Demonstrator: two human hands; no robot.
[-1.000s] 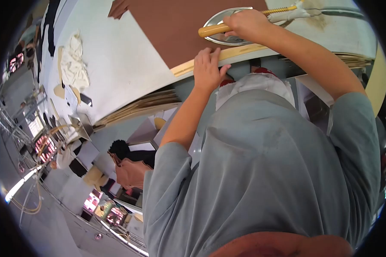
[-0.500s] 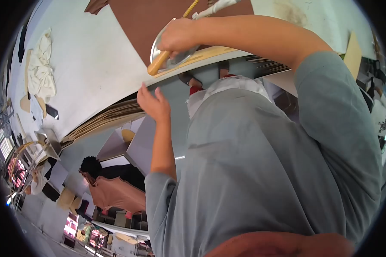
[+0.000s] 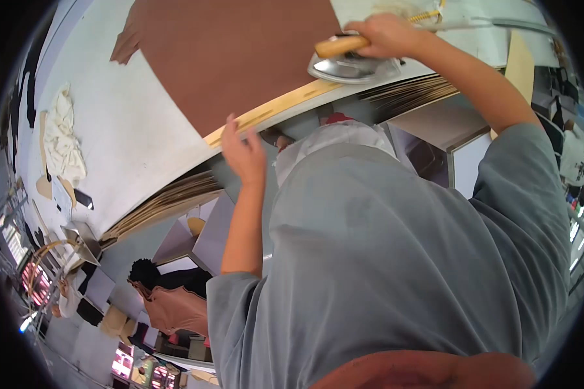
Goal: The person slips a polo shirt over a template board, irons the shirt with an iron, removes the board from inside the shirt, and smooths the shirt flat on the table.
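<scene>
My right hand (image 3: 389,35) is wrapped round the wooden handle of a steam iron (image 3: 355,67) with a shiny metal body. The iron is at the right end of a brown fabric piece (image 3: 233,55), by the table's near edge. A pale wooden strip (image 3: 272,109) with dark marks runs along the fabric's near edge. My left hand (image 3: 244,154) is held by the strip's left end, fingers stretched out and nothing in them. Whether its fingertips touch the strip I cannot tell.
Crumpled white cloth (image 3: 63,139) and a dark phone (image 3: 83,199) lie on the white table (image 3: 152,152) at left. Stacked brown sheets (image 3: 169,198) sit beneath its edge. A hose (image 3: 480,24) trails right from the iron. Pinkish garments (image 3: 175,301) hang low at left.
My right hand has carried the iron to the right, uncovering more of the brown fabric and the strip. My left hand has shifted slightly right and down, staying open.
</scene>
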